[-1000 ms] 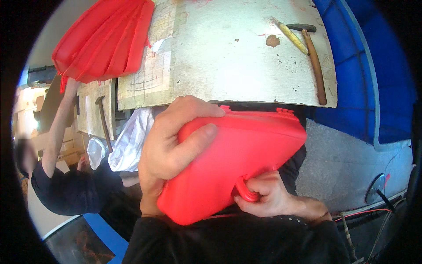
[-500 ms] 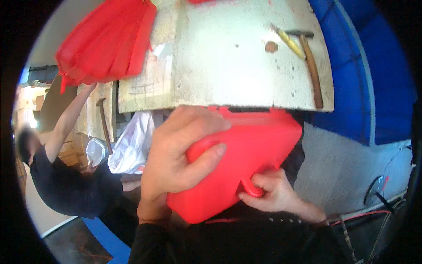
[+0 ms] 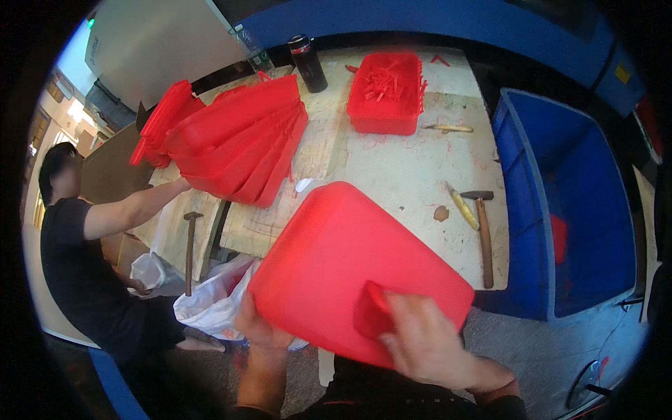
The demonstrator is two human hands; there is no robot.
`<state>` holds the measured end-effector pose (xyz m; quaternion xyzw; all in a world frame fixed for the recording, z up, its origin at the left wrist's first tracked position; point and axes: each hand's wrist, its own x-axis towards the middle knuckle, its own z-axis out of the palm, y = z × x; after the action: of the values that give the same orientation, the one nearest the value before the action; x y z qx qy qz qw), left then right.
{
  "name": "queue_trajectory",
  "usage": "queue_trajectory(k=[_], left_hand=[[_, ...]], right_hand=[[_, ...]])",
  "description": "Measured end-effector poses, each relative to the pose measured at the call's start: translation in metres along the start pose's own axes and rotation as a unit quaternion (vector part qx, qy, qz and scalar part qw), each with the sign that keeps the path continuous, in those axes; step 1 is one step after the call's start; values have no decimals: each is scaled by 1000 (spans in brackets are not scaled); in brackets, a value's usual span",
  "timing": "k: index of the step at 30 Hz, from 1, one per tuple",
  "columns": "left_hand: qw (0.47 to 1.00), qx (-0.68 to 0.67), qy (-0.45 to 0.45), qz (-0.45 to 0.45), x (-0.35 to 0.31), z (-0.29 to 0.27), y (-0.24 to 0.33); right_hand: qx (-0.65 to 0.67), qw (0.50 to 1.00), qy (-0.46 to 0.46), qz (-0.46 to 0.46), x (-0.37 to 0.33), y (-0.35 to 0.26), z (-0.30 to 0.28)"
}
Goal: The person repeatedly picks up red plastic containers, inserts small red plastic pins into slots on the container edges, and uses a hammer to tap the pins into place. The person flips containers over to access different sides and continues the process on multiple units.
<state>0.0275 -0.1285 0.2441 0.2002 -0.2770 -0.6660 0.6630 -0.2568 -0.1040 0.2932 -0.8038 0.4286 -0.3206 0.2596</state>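
Note:
A large red plastic panel with rounded corners (image 3: 336, 245), maybe a case lid, is tilted in front of me with its smooth broad face up. At its lower left edge, my left hand (image 3: 262, 325) grips it, fingers mostly hidden behind the plastic. My right hand (image 3: 430, 343) is closed around a small red curved piece (image 3: 378, 308) against the panel's face near its lower edge. Motion blurs that hand, and I cannot tell whether the piece is joined to the panel.
Beyond lies a worn worktable (image 3: 399, 168) with a hammer (image 3: 484, 238), yellow-handled knives (image 3: 463, 208), a red bin of scraps (image 3: 385, 119), a dark flask (image 3: 308, 63) and stacked red shells (image 3: 238, 140). A co-worker (image 3: 84, 266) reaches toward the stack. A blue crate (image 3: 525, 203) stands right.
The red panel has been turned so its broad face shows. My left hand has gone from its top to its lower left edge. The view now takes in more of the table.

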Motion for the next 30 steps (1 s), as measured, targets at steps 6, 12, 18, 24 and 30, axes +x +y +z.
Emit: queue_trajectory(k=[6, 12, 18, 24, 30], left_hand=[[986, -71, 141, -51, 64, -34, -39], [955, 47, 106, -274, 199, -67, -45], [920, 167, 104, -339, 230, -87, -82], [912, 142, 142, -357, 220, -74, -90], [915, 186, 131, -333, 219, -37, -72]], right_hand=[[25, 997, -59, -43, 19, 22, 63], [-162, 966, 118, 166, 73, 162, -4], [-505, 842, 48, 183, 76, 272, 26], [-311, 932, 90, 164, 64, 219, 26], [114, 924, -67, 358, 29, 90, 20]])
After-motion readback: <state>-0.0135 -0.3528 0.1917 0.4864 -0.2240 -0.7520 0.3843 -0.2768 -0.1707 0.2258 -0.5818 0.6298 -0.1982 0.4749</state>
